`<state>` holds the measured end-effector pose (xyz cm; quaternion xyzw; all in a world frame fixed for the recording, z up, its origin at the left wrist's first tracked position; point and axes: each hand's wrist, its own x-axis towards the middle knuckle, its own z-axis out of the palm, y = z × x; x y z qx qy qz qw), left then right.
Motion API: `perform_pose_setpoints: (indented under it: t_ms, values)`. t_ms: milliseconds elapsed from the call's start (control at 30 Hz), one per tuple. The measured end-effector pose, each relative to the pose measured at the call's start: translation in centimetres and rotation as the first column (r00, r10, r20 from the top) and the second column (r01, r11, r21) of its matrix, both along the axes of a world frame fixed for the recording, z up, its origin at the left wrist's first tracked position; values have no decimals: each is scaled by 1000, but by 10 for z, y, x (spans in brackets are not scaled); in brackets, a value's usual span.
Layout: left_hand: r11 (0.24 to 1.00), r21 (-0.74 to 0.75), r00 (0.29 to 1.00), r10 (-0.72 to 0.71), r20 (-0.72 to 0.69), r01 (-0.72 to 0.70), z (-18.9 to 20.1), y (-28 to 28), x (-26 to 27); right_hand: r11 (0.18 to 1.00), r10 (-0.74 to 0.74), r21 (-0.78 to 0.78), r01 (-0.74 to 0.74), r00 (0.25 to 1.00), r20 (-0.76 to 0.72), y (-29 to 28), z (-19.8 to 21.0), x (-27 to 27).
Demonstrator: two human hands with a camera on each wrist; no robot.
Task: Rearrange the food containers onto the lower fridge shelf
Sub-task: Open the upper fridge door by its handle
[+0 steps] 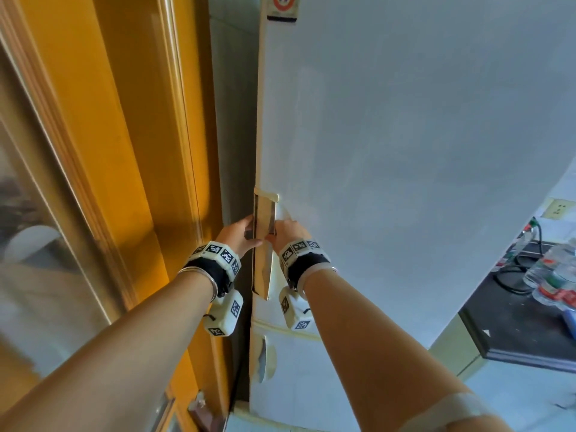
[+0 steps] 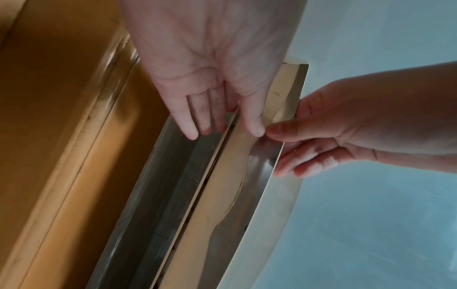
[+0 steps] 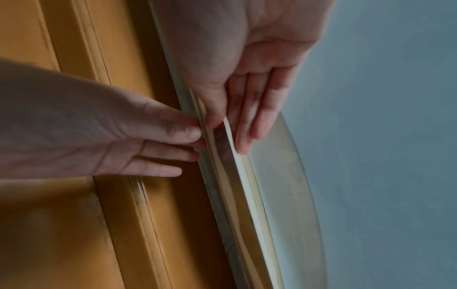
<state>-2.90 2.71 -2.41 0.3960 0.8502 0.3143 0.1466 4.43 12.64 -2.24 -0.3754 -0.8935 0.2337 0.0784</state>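
While both hands are working at the long cream-coloured vertical handle (image 1: 264, 244) on the pale white fridge door (image 1: 405, 151), nothing of the fridge's inside is showing, so the food containers and the lower shelf are out of sight behind that door. That handle is running straight up and down along the door's left edge, long axis vertical, with its top end sitting about mid-height in the head view and its bottom end pointing down toward the seam above the smaller lower door (image 1: 311, 385). The left hand (image 1: 238, 235) is coming in from the left side, thumb lying on the handle's front face and the other fingers reaching into the dark gap behind the door edge, which the left wrist view is showing pretty clearly. The right hand (image 1: 288, 233) is coming in from the right, thumb on the front and fingers curling behind the handle's right lip, so both hands are clamping the same handle at about the same height, thumb tips nearly touching. Just left of the fridge, a glossy orange-yellow wooden door frame (image 1: 131, 151) is standing close by. Off to the lower right, some clear plastic water bottles (image 1: 551, 275) are sitting on a dark countertop (image 1: 514, 332), well apart from the hands.
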Motion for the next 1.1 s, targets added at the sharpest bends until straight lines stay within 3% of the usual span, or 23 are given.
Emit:
perform_pose_setpoints:
  t_ms: [267,500,633,867,1000,1100]
  values:
    - [995,-26,995,96,26,-96,4,-13,10,984,118,122,-132,987,111,-25,0,35]
    - [993,23,988,114,100,-117,2,-42,34,998,11,57,-7,998,-65,-62,8,80]
    - [998,41,996,51,73,-54,5,-65,55,981,-94,148,122,978,-187,-84,27,112]
    - [996,88,994,-36,102,27,1,-123,106,923,-128,287,256,908,-400,-146,28,164]
    - [978,133,979,-173,111,158,4,-157,140,912,-206,256,321,896,-393,-186,29,187]
    - [950,186,950,-280,141,252,1,-177,168,907,-313,150,394,867,-387,-211,35,207]
